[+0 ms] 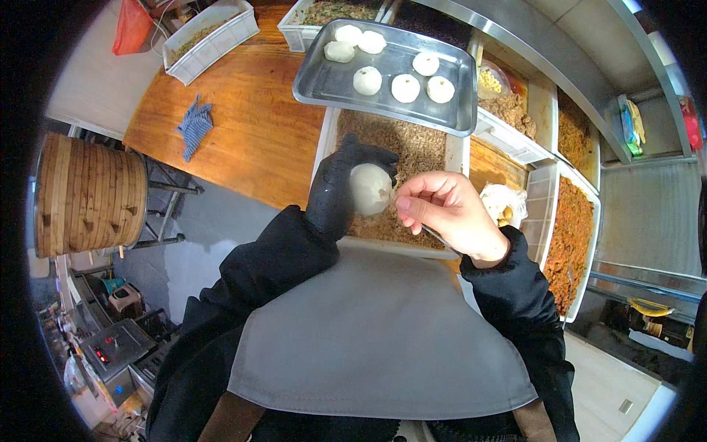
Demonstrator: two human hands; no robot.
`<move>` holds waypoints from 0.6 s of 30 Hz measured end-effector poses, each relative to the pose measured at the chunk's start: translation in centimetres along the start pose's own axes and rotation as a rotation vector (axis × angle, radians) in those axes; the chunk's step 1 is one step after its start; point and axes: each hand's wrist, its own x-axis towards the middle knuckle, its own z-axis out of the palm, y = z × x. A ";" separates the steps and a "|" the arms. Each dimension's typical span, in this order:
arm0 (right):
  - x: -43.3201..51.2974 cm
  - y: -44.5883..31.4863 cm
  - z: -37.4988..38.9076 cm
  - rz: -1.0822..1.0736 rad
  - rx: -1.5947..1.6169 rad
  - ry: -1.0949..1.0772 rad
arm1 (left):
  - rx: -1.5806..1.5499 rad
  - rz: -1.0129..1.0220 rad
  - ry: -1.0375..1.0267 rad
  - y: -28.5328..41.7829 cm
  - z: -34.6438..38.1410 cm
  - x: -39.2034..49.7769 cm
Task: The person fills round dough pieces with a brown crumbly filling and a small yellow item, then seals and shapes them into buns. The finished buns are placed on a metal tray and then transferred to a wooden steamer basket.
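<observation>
My left hand (334, 185), in a black glove, holds a round white dough bun (371, 189) over a white plastic tub (457, 157) of brown minced filling (406, 135). The bare fingertips of my right hand (450, 212) pinch at the right edge of the bun, where a small spot of filling shows. A thin metal utensil (439, 237) sticks out beneath the right palm, its far part hidden. Beyond the tub is a metal tray (331, 77) with several white buns (405, 88) on it, some with a dark spot on top.
At the right stand tubs of orange-red filling (569, 237) and brown filling (511, 113), with a plastic bag (505, 201) nearer. On the wooden table (259, 110) lie a striped blue cloth (196, 127) and a white tub (212, 47). Stacked bamboo steamers (91, 196) stand at the left.
</observation>
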 end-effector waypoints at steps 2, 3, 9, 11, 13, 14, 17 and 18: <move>-0.1 -0.2 0.0 0.032 -0.060 -0.031 | -0.002 0.017 -0.027 -0.1 0.0 -0.1; -0.1 -0.3 0.0 0.065 -0.108 -0.027 | 0.002 0.021 -0.025 -0.2 0.0 -0.1; 0.1 -1.0 0.4 0.010 -0.284 -0.047 | 0.314 0.274 -0.175 -0.2 -0.2 -0.6; 0.1 -1.0 0.6 0.068 -0.323 0.017 | 0.480 0.356 -0.188 0.0 -0.4 -0.7; 0.1 -0.8 1.0 0.060 -0.457 0.092 | 0.575 0.400 -0.185 0.1 -0.7 -0.6; 0.1 -0.7 1.1 0.017 -0.569 0.139 | 0.588 0.402 -0.179 0.1 -0.8 -0.5; 0.4 -0.7 1.2 -0.201 -0.680 0.246 | 0.502 0.320 -0.188 0.2 -1.2 -0.2; 0.6 -0.7 1.0 -0.216 -0.702 0.286 | 0.485 0.209 -0.153 0.1 -1.2 -0.2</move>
